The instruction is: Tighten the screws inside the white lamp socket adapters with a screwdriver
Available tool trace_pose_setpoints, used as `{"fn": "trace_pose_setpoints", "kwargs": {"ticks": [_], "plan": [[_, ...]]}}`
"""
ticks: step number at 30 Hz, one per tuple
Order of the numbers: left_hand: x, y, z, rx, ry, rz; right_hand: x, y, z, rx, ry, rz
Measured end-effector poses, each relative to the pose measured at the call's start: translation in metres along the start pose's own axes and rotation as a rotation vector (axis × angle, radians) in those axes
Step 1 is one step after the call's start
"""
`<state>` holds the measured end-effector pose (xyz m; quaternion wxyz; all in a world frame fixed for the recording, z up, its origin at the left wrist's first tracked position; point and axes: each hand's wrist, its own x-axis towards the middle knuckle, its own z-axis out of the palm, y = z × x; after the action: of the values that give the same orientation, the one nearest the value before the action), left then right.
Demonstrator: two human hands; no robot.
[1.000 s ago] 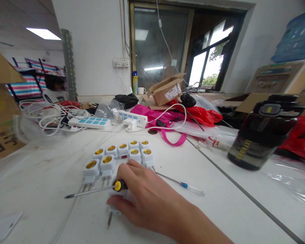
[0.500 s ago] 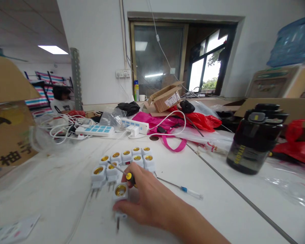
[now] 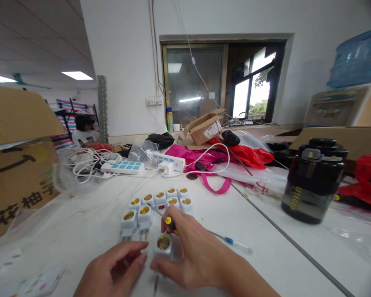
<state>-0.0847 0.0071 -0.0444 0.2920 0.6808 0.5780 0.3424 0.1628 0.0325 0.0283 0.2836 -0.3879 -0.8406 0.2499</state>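
Note:
My right hand (image 3: 194, 249) holds a white plug-in lamp holder (image 3: 163, 243) with a brass-coloured threaded socket facing up; its prong points toward me. A screwdriver (image 3: 170, 223) with a black-and-yellow handle is tucked in the same hand, its shaft pointing away to the left. My left hand (image 3: 114, 268) is just left of that lamp holder, thumb and forefinger curved with a gap between them and nothing visible in it. Several matching lamp holders (image 3: 144, 211) stand grouped on the white table beyond my hands. A second screwdriver (image 3: 235, 243), clear-handled with a blue collar, lies beside my right forearm.
Power strips (image 3: 123, 166) and tangled white cables lie at the back left. A dark water bottle (image 3: 313, 181) stands at the right. Cardboard boxes (image 3: 21, 181) flank the table, and a pink bag (image 3: 188, 156) lies behind. Another person (image 3: 85, 131) sits in the far left background.
My left hand has come into view from below and now is beside the held lamp holder. My right hand still holds it and the screwdriver. The view has tilted slightly upward.

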Motion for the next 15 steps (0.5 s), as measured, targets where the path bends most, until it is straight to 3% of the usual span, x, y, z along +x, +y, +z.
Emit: {"fn": "trace_pose_setpoints", "kwargs": {"ticks": [2, 6, 11, 15], "plan": [[0.009, 0.014, -0.001, -0.020, -0.058, -0.022, 0.000, 0.001, 0.000, 0.041, 0.039, -0.007], [0.024, 0.036, -0.002, 0.054, -0.034, -0.023, 0.004, 0.010, -0.001, 0.213, 0.220, 0.041], [0.032, 0.045, -0.007, 0.124, -0.056, 0.059, 0.019, 0.030, -0.001, 0.481, 0.418, 0.111], [0.031, 0.045, -0.006, 0.152, -0.060, 0.119, 0.028, 0.037, 0.001, 0.662, 0.445, 0.138]]}}
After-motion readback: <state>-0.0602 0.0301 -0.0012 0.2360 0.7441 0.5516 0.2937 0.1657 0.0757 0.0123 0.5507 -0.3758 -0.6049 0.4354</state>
